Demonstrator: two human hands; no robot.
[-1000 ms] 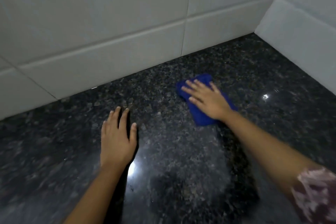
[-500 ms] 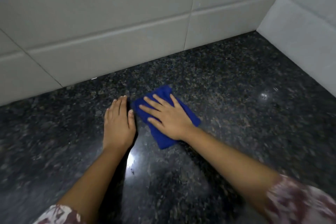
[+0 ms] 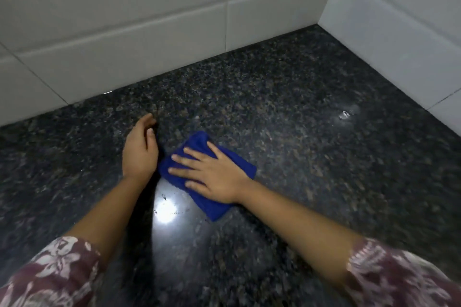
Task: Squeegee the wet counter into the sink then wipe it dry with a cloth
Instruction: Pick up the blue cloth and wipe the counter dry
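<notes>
Left side: my left hand (image 3: pixel 139 154) sits on its outer edge on the counter (image 3: pixel 311 157), fingers loosely curled, holding nothing. It is just beside the cloth and I can't tell whether it touches it. It seems to be bracing only.

Centre: a bright light reflection (image 3: pixel 166 207) shows on the stone toward the near edge, between my forearms. The polish is glossy there, and I can't tell film from shine.

Just right of that: the blue cloth (image 3: pixel 214 207), folded into a pad, lies flat on the counter well out from the back wall (image 3: pixel 124 40). My right hand (image 3: pixel 212 174) lies on top of it, fingers straight and spread, palm pressing down; it is not gripping the cloth.

Right side: dark granite runs to the corner where the back wall meets the side wall (image 3: pixel 399 40). There is one small glint (image 3: pixel 345 114) near the side wall, possibly a leftover droplet.

Progress, my judgement: no squeegee or sink is in view and no pooled water shows, so the squeegee stage looks done. Drying is under way. The back edge, the right corner and that glint still need passes.
</notes>
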